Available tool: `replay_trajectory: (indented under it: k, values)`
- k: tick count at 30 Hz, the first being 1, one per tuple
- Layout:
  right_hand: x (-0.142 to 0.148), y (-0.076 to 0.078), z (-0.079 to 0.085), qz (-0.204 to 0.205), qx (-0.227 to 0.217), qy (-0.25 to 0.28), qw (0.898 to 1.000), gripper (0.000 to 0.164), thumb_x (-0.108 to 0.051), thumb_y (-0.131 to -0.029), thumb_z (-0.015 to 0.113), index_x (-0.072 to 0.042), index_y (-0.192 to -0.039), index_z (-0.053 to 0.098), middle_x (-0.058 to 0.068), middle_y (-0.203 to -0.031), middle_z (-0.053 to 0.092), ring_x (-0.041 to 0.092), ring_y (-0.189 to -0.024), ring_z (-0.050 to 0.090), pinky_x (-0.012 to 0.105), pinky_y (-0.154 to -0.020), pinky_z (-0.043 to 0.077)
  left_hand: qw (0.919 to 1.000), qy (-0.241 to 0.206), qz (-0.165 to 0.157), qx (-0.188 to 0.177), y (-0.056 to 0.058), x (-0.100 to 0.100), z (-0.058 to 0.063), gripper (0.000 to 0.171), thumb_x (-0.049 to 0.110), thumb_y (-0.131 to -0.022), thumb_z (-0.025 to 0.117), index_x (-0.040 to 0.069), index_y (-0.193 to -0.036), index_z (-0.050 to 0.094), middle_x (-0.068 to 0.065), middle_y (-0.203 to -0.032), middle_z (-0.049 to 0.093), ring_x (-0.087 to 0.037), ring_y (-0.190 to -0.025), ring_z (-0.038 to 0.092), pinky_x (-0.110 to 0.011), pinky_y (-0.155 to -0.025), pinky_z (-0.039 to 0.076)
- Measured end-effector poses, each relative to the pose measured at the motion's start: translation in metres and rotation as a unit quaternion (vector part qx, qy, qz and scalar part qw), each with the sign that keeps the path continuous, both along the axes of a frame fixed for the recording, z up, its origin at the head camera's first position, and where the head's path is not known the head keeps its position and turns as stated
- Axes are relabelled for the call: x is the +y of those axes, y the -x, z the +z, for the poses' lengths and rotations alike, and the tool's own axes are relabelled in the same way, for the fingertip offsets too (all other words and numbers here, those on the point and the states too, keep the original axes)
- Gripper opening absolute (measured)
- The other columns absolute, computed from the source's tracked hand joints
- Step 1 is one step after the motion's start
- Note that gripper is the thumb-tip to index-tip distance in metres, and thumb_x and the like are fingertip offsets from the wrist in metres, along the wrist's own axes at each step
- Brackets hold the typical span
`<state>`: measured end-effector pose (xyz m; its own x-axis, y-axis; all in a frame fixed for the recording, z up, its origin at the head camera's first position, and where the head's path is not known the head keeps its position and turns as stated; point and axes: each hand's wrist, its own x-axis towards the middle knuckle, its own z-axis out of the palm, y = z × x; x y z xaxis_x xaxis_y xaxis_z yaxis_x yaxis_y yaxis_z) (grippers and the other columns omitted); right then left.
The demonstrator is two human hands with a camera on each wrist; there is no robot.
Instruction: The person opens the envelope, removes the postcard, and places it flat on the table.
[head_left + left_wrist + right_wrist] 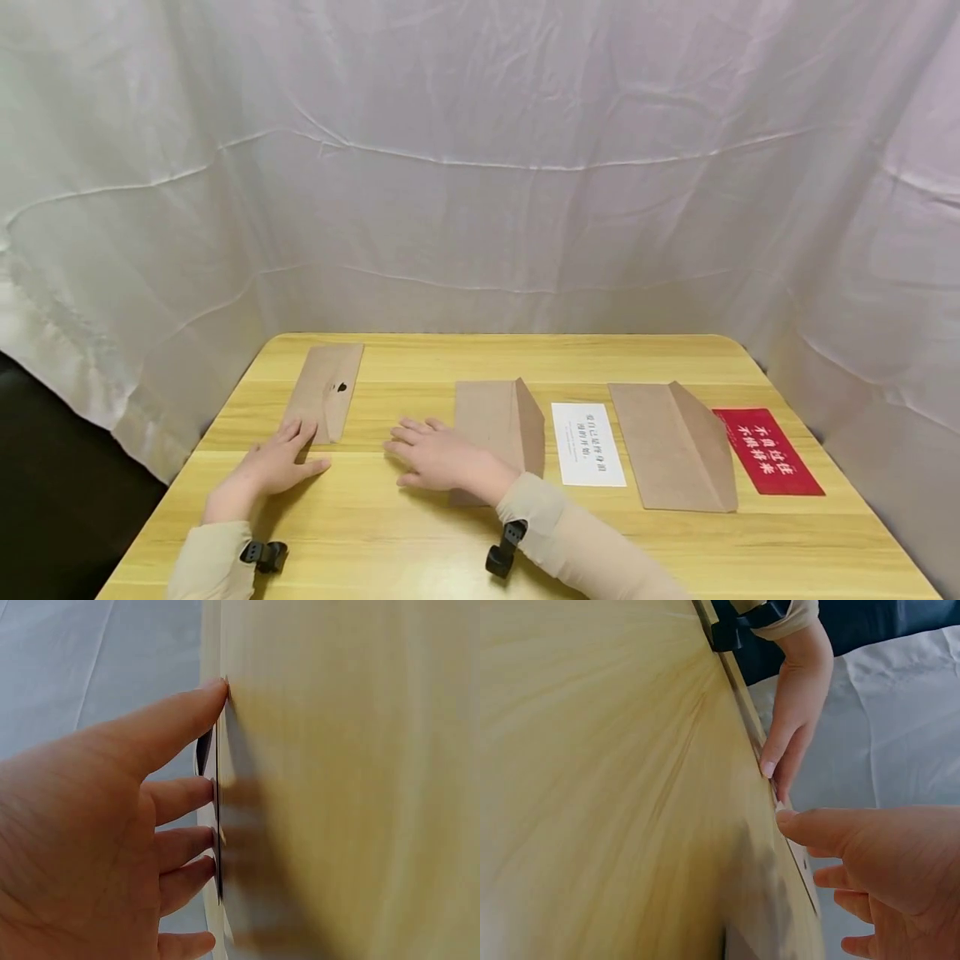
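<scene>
At the table's left side lies a closed brown envelope with a small dark mark on its flap. My left hand rests its fingertips on the near end of that envelope, thumb spread out to the right; the left wrist view shows the fingers extended down to it. Between this envelope and a second brown envelope with its flap unfolded, my right hand hovers low over the table, fingers extended and holding nothing. The right forearm covers the second envelope's near part.
Right of the second envelope lies a white card with printed characters. Beyond it are another brown envelope, flap unfolded, and a red card partly overlapped by that flap. Pale curtains surround the wooden table.
</scene>
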<state>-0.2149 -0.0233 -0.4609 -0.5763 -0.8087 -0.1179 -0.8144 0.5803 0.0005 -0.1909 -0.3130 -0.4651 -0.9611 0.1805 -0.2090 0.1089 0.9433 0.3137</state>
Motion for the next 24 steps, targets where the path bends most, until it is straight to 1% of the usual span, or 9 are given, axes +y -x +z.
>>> replay_trajectory:
  k: [4,9,17,21,24]
  values:
    - [-0.015,0.001,-0.004,0.012,-0.002,0.001,1.0,0.063,-0.052,-0.098,0.045,-0.026,-0.154,0.03,0.0,-0.161,0.028,0.02,-0.151,0.021,0.048,-0.12,0.025,0.9999,-0.011,0.005,0.001,-0.008,-0.004,-0.002,0.088,0.056,-0.09,0.058,-0.003,-0.149,0.032,-0.036,-0.154,0.018,-0.054,-0.141,0.021,-0.081,-0.1,0.019]
    - [-0.035,0.004,-0.009,0.022,0.0,0.0,1.0,0.063,-0.054,-0.099,0.041,-0.027,-0.154,0.028,-0.001,-0.162,0.026,0.019,-0.151,0.021,0.047,-0.12,0.026,0.9997,-0.019,0.013,-0.008,-0.018,-0.008,0.002,0.085,0.057,-0.09,0.057,0.0,-0.149,0.034,-0.034,-0.154,0.02,-0.055,-0.139,0.024,-0.08,-0.102,0.017]
    - [-0.072,0.008,-0.014,0.029,-0.016,0.001,0.999,0.062,-0.056,-0.1,0.036,-0.03,-0.155,0.024,-0.004,-0.163,0.021,0.014,-0.152,0.017,0.045,-0.121,0.025,0.9994,-0.024,0.013,-0.02,-0.033,-0.017,0.005,0.08,0.054,-0.091,0.058,-0.001,-0.146,0.04,-0.035,-0.152,0.023,-0.058,-0.135,0.029,-0.079,-0.098,0.024]
    - [-0.088,0.014,-0.015,0.02,-0.02,0.007,1.0,0.061,-0.055,-0.101,0.035,-0.028,-0.155,0.026,-0.003,-0.163,0.02,0.014,-0.152,0.018,0.044,-0.12,0.027,0.9988,-0.039,0.015,-0.023,-0.04,-0.019,0.005,0.077,0.052,-0.091,0.06,-0.001,-0.145,0.042,-0.035,-0.152,0.024,-0.058,-0.136,0.027,-0.075,-0.1,0.028]
    - [-0.095,0.021,-0.019,0.003,-0.03,0.006,1.0,0.061,-0.056,-0.101,0.034,-0.029,-0.155,0.025,-0.005,-0.164,0.02,0.013,-0.152,0.017,0.043,-0.12,0.027,0.9985,-0.047,0.013,-0.025,-0.046,-0.02,0.006,0.074,0.05,-0.091,0.06,-0.001,-0.143,0.045,-0.035,-0.152,0.025,-0.058,-0.136,0.028,-0.071,-0.102,0.032]
